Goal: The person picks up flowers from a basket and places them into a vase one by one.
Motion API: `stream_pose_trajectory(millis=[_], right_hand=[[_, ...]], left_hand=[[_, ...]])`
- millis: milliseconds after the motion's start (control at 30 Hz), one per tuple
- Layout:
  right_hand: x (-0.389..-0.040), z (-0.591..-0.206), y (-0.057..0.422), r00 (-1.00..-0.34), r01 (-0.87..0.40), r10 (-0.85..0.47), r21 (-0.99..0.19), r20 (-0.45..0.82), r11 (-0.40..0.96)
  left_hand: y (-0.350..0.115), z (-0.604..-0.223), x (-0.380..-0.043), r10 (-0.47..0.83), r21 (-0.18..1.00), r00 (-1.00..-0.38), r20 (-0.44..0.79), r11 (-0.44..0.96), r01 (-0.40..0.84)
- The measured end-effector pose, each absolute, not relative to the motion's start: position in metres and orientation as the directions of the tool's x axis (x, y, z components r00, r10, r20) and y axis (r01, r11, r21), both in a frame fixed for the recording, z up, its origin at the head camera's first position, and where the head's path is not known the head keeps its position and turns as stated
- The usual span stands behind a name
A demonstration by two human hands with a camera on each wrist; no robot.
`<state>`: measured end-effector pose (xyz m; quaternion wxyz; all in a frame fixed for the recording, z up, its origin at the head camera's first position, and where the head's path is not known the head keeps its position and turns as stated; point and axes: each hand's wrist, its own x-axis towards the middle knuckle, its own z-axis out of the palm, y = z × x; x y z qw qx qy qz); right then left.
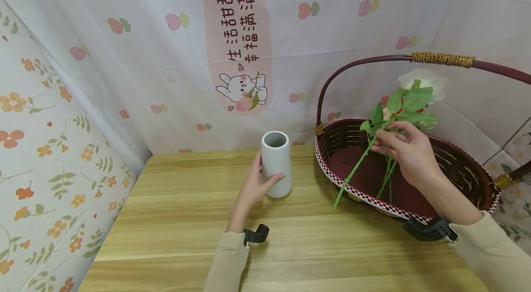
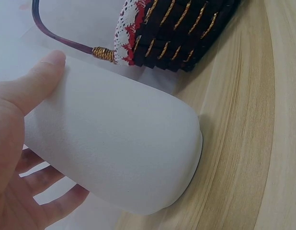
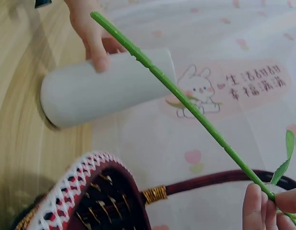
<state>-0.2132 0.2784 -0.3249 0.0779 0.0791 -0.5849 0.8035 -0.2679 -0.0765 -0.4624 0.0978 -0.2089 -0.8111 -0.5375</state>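
A tall white vase (image 1: 278, 167) stands upright on the wooden table, its open mouth facing up. My left hand (image 1: 254, 185) grips it from the left; in the left wrist view the thumb lies on one side of the vase (image 2: 119, 139) and the fingers on the other. Between thumb and fingertips, my right hand (image 1: 415, 154) pinches the green stem (image 3: 196, 112) of a white artificial rose (image 1: 435, 82). This flower tilts over the basket, bloom up to the right, and its bare stem end points down left past the basket rim. Leaves partly hide the bloom.
A dark woven basket (image 1: 325, 165) with lace trim and a tall arched handle (image 1: 367, 60) stands at the right. More flower stems (image 1: 387, 177) lean inside it, behind my right hand. Printed curtains (image 1: 166, 75) hang behind and left of the table (image 1: 178, 223).
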Motion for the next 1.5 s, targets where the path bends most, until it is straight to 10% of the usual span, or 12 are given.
stream_pose_trajectory(millis=[1500], right_hand=[[-0.222,-0.296,0.212,-0.932,-0.360,-0.010,-0.926,0.363,-0.114]], left_hand=[[-0.077,-0.461,-0.268,0.234,0.828,-0.890,0.392,0.333,0.452]])
